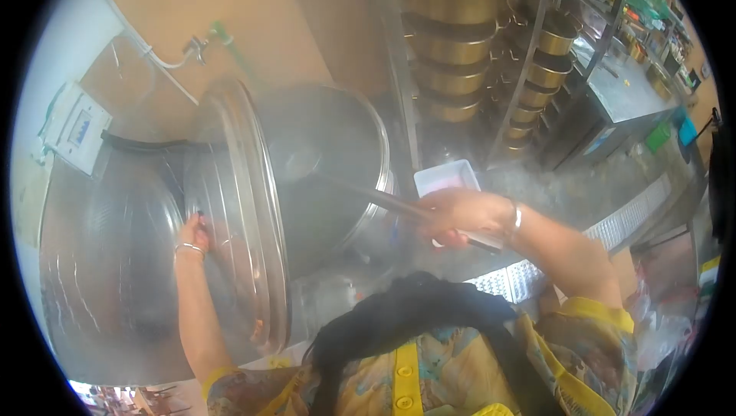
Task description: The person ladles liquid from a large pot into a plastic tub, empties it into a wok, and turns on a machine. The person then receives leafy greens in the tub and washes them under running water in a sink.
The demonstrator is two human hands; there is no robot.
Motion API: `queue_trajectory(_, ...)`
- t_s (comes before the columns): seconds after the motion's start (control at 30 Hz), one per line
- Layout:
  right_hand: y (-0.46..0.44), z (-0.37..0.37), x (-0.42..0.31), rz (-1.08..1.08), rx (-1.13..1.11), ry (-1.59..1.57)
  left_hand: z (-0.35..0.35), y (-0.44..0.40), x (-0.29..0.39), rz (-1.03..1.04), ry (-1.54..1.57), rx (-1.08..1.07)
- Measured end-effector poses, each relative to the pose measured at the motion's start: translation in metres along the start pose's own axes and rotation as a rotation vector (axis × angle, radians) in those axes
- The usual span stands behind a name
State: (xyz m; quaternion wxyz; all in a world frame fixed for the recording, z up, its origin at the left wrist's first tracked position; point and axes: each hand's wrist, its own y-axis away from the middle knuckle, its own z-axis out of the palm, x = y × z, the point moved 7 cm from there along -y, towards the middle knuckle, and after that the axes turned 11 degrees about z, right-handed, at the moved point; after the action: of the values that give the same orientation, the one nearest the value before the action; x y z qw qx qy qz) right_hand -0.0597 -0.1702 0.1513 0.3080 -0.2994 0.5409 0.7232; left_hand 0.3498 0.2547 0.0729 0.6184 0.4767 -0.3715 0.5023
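Fingers (pixel 438 220) of the right hand (pixel 469 215) wrapped around the handle of a long ladle (pixel 379 200), with a short length of it poking out behind the palm. From this grip, handle slanting up and leftward across the near-right rim of a big pot (pixel 345 117), well ahead of the knuckles. Rounded head of the ladle faint through steam, inside the pot and far from the fingers; contents too hazy to make out.

Left of the pot, a wide metal lid (pixel 241 186) tipped up on edge. Left hand (pixel 192 236) at its outer face, fingers curled in at the middle, seemingly about a small dark knob. Silver bangle (pixel 517 218) on the right wrist, another on the left.

Farther left, a large shiny metal dome (pixel 115 247), and above it a white box (pixel 77 128) on the wall. Just beyond the right hand, a white tub (pixel 447 176). Behind that, brass-coloured pots (pixel 452 44) stacked on a rack (pixel 400 71), then a steel worktop (pixel 632 98) at far right.
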Motion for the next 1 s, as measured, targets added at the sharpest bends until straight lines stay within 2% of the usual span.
queue_trajectory(0.07,0.029,0.002,-0.002,0.025,0.092,0.068,-0.002,0.002,-0.003,0.012,0.033,-0.001)
queue_trajectory(0.13,0.052,0.001,0.003,0.027,0.076,0.03,-0.003,0.001,-0.007,0.019,0.066,0.001)
queue_trajectory(0.2,0.077,-0.001,0.004,-0.038,0.188,-0.06,-0.008,-0.002,-0.014,-0.007,0.041,0.031)
queue_trajectory(0.27,0.1,-0.002,0.013,-0.005,0.216,-0.04,-0.011,-0.01,-0.015,0.002,-0.013,0.011)
queue_trajectory(0.33,0.127,0.0,0.018,0.002,0.316,-0.164,-0.003,-0.007,-0.019,0.001,-0.076,-0.01)
queue_trajectory(0.43,0.153,-0.005,0.04,0.02,0.421,-0.206,0.021,0.013,-0.015,-0.026,-0.016,-0.027)
queue_trajectory(0.63,0.183,-0.023,0.097,0.068,0.62,-0.29,0.023,0.0,-0.026,-0.034,-0.103,-0.033)
queue_trajectory(0.77,0.168,-0.044,0.16,0.129,0.659,-0.256,0.013,-0.014,-0.026,-0.013,-0.113,0.012)
queue_trajectory(0.93,0.114,-0.066,0.253,0.129,0.653,-0.508,0.006,-0.023,-0.03,0.018,-0.073,0.083)
queue_trajectory(1.0,0.082,-0.074,0.293,0.105,0.633,-0.603,-0.008,-0.041,-0.03,0.027,-0.101,0.046)
